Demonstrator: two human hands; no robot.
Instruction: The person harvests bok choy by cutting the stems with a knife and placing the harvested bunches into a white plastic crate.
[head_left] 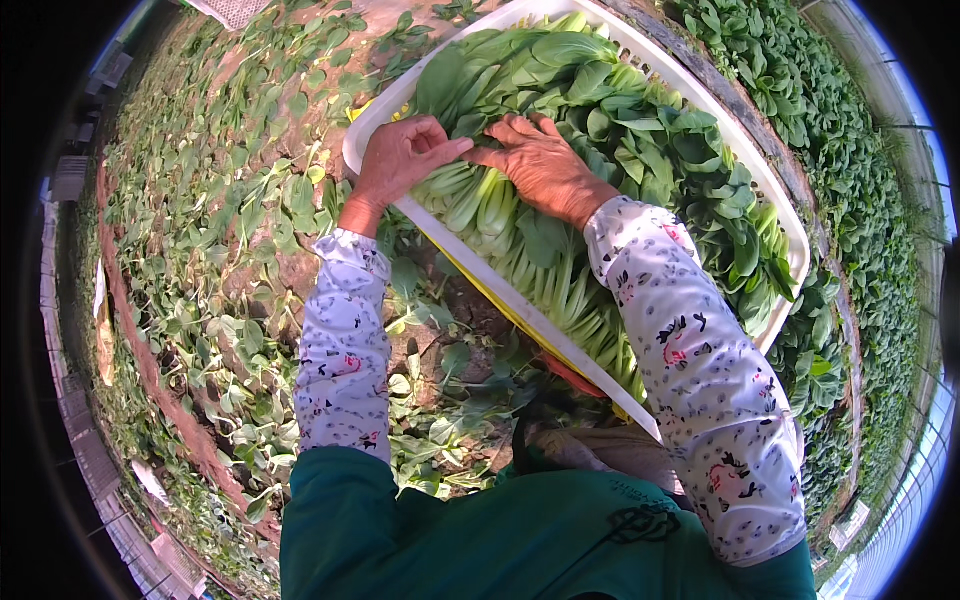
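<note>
My left hand (402,158) is at the left corner of the white crate (478,272), its wrist over the rim. Its fingers are bent inward, and the thumb points to the right, toward my other hand. Whether these fingers pinch something, I cannot tell, because their inner side is turned away.

My right hand (545,168) lies on the greens (640,155), back side up, with the fingers apart and a little bent. Its thumb comes very near to the left thumb; I cannot say surely if they touch. The palm is hidden, so I cannot tell if this hand is gripping a leaf or only resting there.

The greens are inside the crate and fill it from end to end. Under my hands their pale stems point toward the near rim, while dark leaves cover the far part. The crate stands slanted before me, and along its near side, just below the rim, a yellow edge (510,315) is showing. Something red (572,376) is partly visible under it.

On both forearms I have white flowered sleeves (342,340), and my shirt (480,545) is green. To the left, scattered plants (240,250) cover the brown soil; to the right, other plants (840,150) grow densely.
</note>
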